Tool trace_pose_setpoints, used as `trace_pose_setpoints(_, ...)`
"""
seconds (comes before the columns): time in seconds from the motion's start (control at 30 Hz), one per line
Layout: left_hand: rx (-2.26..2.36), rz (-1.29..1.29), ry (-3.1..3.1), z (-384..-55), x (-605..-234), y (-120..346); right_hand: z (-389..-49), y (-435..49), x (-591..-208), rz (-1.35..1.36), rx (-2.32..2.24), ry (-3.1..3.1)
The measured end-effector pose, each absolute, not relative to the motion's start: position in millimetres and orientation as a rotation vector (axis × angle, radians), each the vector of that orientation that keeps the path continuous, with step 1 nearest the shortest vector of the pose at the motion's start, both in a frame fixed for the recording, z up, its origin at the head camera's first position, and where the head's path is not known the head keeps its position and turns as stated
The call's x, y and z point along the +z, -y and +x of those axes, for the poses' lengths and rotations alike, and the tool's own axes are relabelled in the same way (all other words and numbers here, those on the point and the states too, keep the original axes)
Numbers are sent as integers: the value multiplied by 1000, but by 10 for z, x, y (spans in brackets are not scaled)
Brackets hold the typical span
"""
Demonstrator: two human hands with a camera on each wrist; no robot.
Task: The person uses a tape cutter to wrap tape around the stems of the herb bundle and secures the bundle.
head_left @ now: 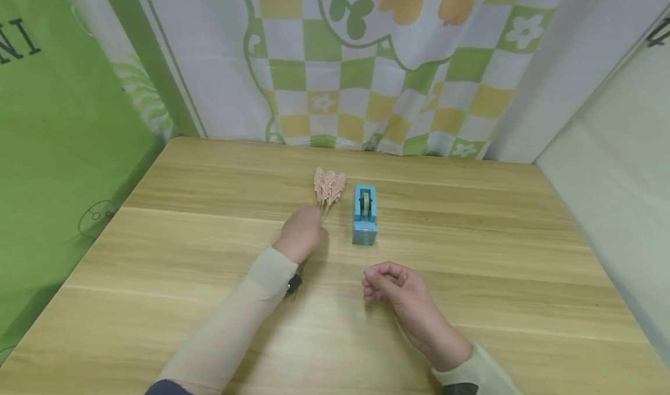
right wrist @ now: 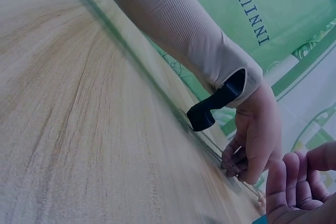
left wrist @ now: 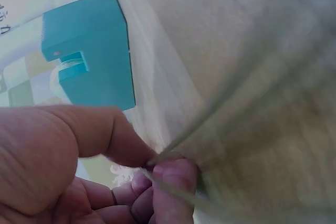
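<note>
In the head view, a bunch of pink flowers (head_left: 329, 187) on thin stems lies on the table, its heads toward the far edge. My left hand (head_left: 302, 232) pinches the stems between thumb and fingers. Close up in the left wrist view, two blurred stems (left wrist: 210, 103) fan out from the fingertips (left wrist: 176, 182). A blue tape dispenser (head_left: 364, 214) with a roll of tape stands just right of the flowers. Nearer to me, my right hand (head_left: 408, 302) is over the table, fingers loosely curled and thumb close to the index finger; nothing shows in it.
The wooden table (head_left: 497, 255) reaches back to a checkered curtain (head_left: 361, 75). A green cloth (head_left: 63, 127) hangs along the left side and a pale panel (head_left: 623, 127) stands at the right. A black wrist mount (right wrist: 210, 108) sticks out beneath the left sleeve.
</note>
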State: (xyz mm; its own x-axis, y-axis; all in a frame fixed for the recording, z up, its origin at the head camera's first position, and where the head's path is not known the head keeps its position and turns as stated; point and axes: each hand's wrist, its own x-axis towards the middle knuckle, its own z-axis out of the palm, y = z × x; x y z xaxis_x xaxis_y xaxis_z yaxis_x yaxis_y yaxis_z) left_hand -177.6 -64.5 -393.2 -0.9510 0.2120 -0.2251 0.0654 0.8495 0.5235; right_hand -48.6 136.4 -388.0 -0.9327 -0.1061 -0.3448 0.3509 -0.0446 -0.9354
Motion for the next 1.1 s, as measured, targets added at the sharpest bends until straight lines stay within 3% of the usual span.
trace_pose_setpoints(1.1, 1160, 391, -2790, -1701, -4010, 1066, -463, -1355, -3895, 255, -2046, -1927)
